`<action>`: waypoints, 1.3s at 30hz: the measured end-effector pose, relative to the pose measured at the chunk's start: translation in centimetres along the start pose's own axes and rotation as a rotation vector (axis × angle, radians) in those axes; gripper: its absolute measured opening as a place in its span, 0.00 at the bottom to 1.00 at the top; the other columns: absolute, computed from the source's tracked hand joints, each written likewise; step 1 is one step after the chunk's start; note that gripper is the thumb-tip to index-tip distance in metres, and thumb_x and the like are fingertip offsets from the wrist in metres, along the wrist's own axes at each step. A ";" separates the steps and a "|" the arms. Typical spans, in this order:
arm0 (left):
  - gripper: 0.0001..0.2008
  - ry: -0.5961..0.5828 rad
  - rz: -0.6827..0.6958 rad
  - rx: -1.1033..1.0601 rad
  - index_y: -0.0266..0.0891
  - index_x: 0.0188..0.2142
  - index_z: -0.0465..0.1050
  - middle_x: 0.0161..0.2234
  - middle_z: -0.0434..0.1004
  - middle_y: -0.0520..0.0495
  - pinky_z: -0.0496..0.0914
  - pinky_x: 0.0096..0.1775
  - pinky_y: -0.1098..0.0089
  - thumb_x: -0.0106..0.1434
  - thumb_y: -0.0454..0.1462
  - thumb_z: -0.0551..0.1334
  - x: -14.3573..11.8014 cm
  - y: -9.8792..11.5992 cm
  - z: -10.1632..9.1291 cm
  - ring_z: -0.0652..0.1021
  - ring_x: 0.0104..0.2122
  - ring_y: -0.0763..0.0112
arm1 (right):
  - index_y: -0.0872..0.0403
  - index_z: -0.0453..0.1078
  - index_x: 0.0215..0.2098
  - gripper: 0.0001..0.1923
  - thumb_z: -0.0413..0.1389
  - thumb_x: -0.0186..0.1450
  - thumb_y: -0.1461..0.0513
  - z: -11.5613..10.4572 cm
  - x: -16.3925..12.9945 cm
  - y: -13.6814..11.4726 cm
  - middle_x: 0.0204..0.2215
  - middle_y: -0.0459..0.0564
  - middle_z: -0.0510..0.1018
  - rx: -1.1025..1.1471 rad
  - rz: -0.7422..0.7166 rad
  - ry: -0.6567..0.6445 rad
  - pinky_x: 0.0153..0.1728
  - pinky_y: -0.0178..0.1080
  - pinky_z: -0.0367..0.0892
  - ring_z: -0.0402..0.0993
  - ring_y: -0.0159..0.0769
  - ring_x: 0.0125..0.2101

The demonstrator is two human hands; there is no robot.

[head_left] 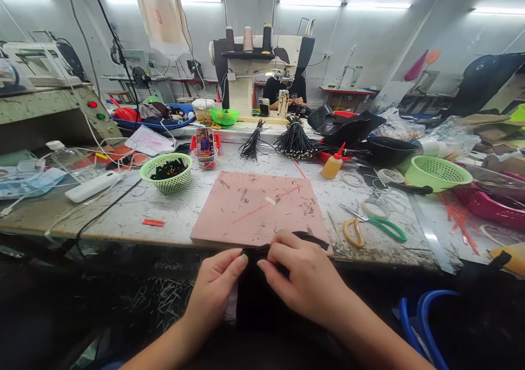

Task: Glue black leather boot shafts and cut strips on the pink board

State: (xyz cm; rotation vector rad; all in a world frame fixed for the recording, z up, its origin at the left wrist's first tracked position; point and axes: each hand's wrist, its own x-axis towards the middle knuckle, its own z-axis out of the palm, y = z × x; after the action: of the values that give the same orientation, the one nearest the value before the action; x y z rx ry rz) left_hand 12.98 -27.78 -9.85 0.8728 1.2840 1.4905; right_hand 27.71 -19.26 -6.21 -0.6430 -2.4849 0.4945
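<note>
Both hands are at the near edge of a pink board (250, 195) on the worktable. My left hand (219, 279) pinches one end of a black strip (311, 240) between thumb and forefinger. Bent fingers of my right hand (303, 277) grip the same strip farther right, and its free end curves over the board's edge. The strip looks like cloth or leather; which one I cannot tell. Below the hands everything is dark, and black material there merges with my lap.
Scissors (375, 222) with orange and green handles lie to the right, near a glue bottle (333, 165). A pale green basket (166, 173) with small black pieces stands left of the board. Behind are bundles of black cords (294, 137) and a sewing machine (241, 80); another person sits beyond.
</note>
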 end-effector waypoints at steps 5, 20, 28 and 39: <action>0.07 0.012 0.026 -0.061 0.38 0.31 0.77 0.25 0.75 0.52 0.67 0.35 0.75 0.58 0.39 0.63 0.1 -0.3 0.1 0.71 0.29 0.73 | 0.54 0.66 0.23 0.10 0.50 0.62 0.62 0.2 0.0 -0.2 0.25 0.45 0.69 -0.039 0.001 -0.020 0.22 0.32 0.55 0.63 0.27 0.20; 0.08 0.202 -0.010 -0.318 0.42 0.35 0.73 0.27 0.75 0.55 0.69 0.31 0.76 0.57 0.41 0.64 0.0 0.5 0.9 0.74 0.27 0.75 | 0.55 0.65 0.28 0.05 0.53 0.61 0.61 -0.1 -0.6 -0.1 0.24 0.45 0.72 0.030 0.081 0.041 0.26 0.33 0.57 0.67 0.32 0.24; 0.08 0.200 -0.030 -0.383 0.41 0.36 0.73 0.28 0.76 0.53 0.71 0.33 0.73 0.57 0.40 0.64 -0.2 0.8 1.0 0.76 0.29 0.72 | 0.55 0.63 0.26 0.06 0.52 0.61 0.63 0.3 -0.3 -0.1 0.22 0.45 0.70 0.038 0.057 0.080 0.25 0.33 0.56 0.65 0.31 0.23; 0.10 0.213 -0.079 -0.355 0.40 0.27 0.71 0.22 0.72 0.55 0.68 0.28 0.75 0.51 0.42 0.67 0.4 1.4 0.4 0.73 0.23 0.74 | 0.54 0.64 0.25 0.07 0.54 0.59 0.61 0.3 0.0 -0.3 0.20 0.45 0.71 -0.126 0.074 0.117 0.23 0.34 0.53 0.64 0.31 0.20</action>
State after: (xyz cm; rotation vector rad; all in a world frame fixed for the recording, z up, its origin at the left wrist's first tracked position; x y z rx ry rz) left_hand 12.91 -27.25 -8.48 0.4377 1.1398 1.7148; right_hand 27.48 -19.54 -6.29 -0.7935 -2.4022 0.3191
